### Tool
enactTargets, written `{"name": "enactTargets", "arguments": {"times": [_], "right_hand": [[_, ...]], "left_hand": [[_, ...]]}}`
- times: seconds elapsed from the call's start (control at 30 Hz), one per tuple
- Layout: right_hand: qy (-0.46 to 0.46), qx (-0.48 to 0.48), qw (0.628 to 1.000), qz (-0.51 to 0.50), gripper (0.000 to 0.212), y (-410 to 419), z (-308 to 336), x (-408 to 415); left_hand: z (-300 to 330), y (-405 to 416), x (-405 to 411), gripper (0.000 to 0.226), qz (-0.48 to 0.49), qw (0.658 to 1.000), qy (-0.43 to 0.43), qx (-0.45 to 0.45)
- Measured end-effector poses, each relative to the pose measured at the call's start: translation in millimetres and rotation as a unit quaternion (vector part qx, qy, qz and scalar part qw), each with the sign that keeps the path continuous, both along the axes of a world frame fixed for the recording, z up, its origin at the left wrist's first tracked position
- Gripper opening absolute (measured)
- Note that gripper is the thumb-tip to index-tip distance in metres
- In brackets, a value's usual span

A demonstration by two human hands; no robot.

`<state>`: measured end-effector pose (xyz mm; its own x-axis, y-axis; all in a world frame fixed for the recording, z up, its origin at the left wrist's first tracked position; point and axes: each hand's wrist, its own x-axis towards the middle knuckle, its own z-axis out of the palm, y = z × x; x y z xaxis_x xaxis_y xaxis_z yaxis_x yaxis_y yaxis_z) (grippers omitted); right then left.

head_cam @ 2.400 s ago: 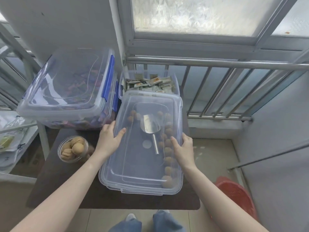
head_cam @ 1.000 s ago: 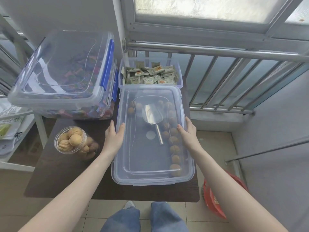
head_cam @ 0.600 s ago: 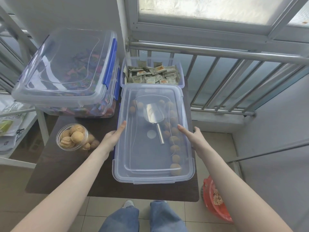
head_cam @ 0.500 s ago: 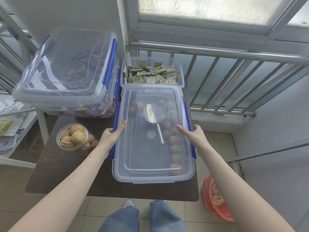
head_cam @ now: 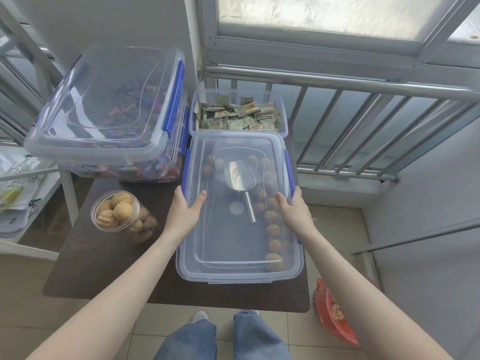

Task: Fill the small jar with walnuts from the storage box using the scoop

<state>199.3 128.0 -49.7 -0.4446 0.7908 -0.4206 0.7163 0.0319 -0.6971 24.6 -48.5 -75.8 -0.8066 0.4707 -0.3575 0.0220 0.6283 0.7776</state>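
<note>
The clear storage box (head_cam: 235,258) stands on the dark table (head_cam: 104,268) with its lid on. Through the lid I see walnuts (head_cam: 271,216) lined along the right side and the metal scoop (head_cam: 240,176) lying inside. Blue latches run along both long sides. My left hand (head_cam: 184,213) grips the left latch, thumb on top of the lid. My right hand (head_cam: 293,211) grips the right latch in the same way. The small clear jar (head_cam: 117,213) stands left of the box, lidless, with walnuts up to its rim.
A large lidded box of coloured sweets (head_cam: 104,105) sits at the back left. An open box of packets (head_cam: 239,118) stands behind the storage box. A metal railing (head_cam: 363,89) runs at the right, a red basket (head_cam: 335,318) lies on the floor, and a white rack (head_cam: 23,178) stands at the left.
The lid was set flat on the storage box. My hands then slid to its sides, swung the blue latches up, and now grip them against the lid.
</note>
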Motion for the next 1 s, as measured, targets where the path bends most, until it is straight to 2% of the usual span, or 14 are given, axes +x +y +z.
{"name": "enactTargets", "arguments": {"times": [0.07,0.27,0.53,0.73,0.87,1.0], "right_hand": [[-0.015,0.022,1.000,0.007,0.057,-3.0,1.8,-2.4],[-0.064,0.062,0.996,0.030,0.039,-4.7,5.9,-8.0],[-0.088,0.086,0.992,0.040,0.056,-11.5,3.5,-9.9],[-0.088,0.071,0.993,0.034,0.060,-15.6,1.9,-13.0],[-0.092,0.057,0.993,0.043,0.059,-13.2,4.2,-10.2],[-0.115,0.070,0.988,0.080,0.048,-2.9,12.8,-3.7]], "left_hand": [[-0.8,-0.7,-0.2,0.087,0.000,1.000,0.004,-0.010],[1.7,4.7,3.1,0.072,-0.022,0.998,0.045,-0.039],[1.7,8.6,5.8,0.066,-0.043,0.994,0.070,-0.069],[3.1,8.4,0.1,0.067,-0.055,0.993,0.069,-0.083],[6.9,8.4,2.1,0.072,-0.070,0.988,0.080,-0.110],[15.3,3.8,-0.7,0.074,-0.077,0.984,0.110,-0.114]]}}
